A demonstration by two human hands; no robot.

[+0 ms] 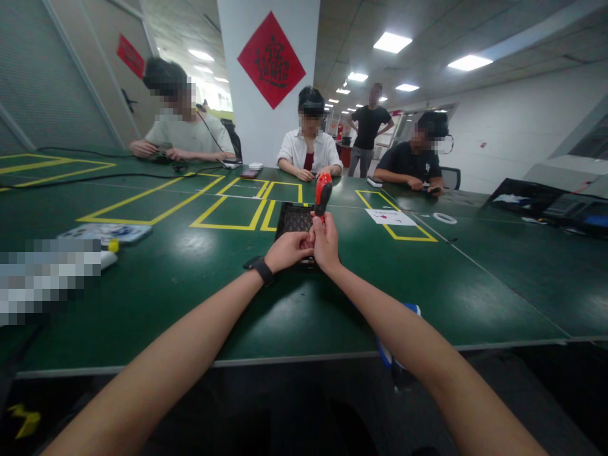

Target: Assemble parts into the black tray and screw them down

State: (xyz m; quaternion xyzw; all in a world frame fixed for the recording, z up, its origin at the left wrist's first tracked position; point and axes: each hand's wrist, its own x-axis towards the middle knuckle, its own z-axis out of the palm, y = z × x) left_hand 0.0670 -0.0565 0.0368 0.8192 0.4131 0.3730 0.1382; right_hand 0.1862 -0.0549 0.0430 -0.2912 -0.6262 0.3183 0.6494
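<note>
My right hand (325,242) is closed round the lower part of a red-and-black screwdriver (323,190), whose handle points up above my fingers. The tip is hidden behind my hands. My left hand (291,248) has its fingers bent and pressed together, touching the right hand; what they pinch, if anything, I cannot make out. Under both hands a black shallow tray (281,223) lies on the green table (228,259). Small dark shapes fill its inside, too blurred to name. A dark band (261,270) circles my left wrist.
Yellow tape outlines (228,226) mark the table. A printed sheet (390,218) and a white ring (445,218) lie to the right; a blue-and-white object (412,309) is partly under my right forearm. Several people sit or stand beyond, one (310,142) directly opposite. Cables (95,179) cross the far left.
</note>
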